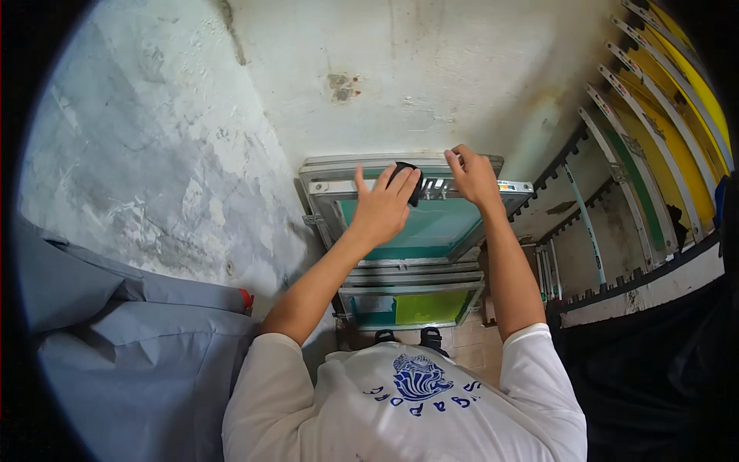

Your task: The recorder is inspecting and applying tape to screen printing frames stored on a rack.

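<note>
Beneath my left hand [384, 206], holding a black cloth [413, 185], the frame's top bar [442, 187] runs left-to-right; my right hand [473, 179] curls narrow, grip indeterminable.

We can pass a hand between the two forearms to the face of the upper frames [435, 223], but along their top edge the left hand [382, 208], spread over a black cloth [414, 192], and the right hand [475, 181] leave only a narrow gap. Behind that edge the back wall [462, 77] stops us, and the rough side wall [154, 138] limits our reach on the left. To our right the slotted rack [558, 163] crowds the frame end, while the lower frames [431, 308] obstruct us underneath.
</note>
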Motion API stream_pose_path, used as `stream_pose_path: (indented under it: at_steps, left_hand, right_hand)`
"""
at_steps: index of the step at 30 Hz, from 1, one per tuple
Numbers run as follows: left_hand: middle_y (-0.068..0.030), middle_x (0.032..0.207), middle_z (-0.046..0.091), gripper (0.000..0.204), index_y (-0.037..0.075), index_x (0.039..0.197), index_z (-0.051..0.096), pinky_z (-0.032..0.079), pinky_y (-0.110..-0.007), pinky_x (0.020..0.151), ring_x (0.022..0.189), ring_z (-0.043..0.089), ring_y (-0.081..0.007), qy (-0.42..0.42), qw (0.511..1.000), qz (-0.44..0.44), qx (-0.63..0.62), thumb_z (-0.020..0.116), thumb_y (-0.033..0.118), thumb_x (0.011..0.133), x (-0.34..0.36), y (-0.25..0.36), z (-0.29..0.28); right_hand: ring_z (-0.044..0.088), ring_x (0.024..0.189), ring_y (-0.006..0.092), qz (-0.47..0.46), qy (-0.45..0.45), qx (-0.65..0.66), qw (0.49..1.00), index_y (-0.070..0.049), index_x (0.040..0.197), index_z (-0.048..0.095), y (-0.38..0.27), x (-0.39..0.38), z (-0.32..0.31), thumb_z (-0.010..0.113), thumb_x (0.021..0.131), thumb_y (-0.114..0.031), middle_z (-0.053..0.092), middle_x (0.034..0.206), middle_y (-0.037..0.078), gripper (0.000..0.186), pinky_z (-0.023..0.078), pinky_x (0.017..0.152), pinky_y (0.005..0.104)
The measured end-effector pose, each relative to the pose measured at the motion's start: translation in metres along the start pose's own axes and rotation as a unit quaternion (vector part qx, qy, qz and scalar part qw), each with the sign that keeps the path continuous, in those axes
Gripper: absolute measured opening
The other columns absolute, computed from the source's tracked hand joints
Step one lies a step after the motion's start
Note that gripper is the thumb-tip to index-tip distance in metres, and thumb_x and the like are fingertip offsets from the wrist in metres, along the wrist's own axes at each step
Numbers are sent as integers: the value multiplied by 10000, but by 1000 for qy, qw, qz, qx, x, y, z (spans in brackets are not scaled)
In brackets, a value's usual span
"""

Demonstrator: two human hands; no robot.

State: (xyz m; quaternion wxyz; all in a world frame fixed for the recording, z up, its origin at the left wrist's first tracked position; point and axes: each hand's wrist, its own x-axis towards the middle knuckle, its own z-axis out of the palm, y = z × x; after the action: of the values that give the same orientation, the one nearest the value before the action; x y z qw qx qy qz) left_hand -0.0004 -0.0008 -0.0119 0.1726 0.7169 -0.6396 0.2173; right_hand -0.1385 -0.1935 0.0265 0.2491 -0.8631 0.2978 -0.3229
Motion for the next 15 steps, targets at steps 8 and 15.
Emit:
stream_pose_path:
  at_steps: [8,15]
  left_hand:
    - [26,1487,536,537,199,1431,561,17,-921,1055,1519,364,-290,-31,970,-239,37,631,129,903,-50,-69,-29]
    - [-221,1307,623,540,40,1421,533,497,-414,1016,1175,632,-440,214,871,-339,-285,419,-57,902,-59,-84,3]
  right_hand:
    - [696,774,404,27,-12,-17,999,-5,1055,724,2,5,1,614,1031,-384,718,836,230,395,531,740,465]
    - [679,733,408,3,3,-25,1000,4,1031,719,6,9,5,611,1034,-381,694,787,235,401,519,707,461]
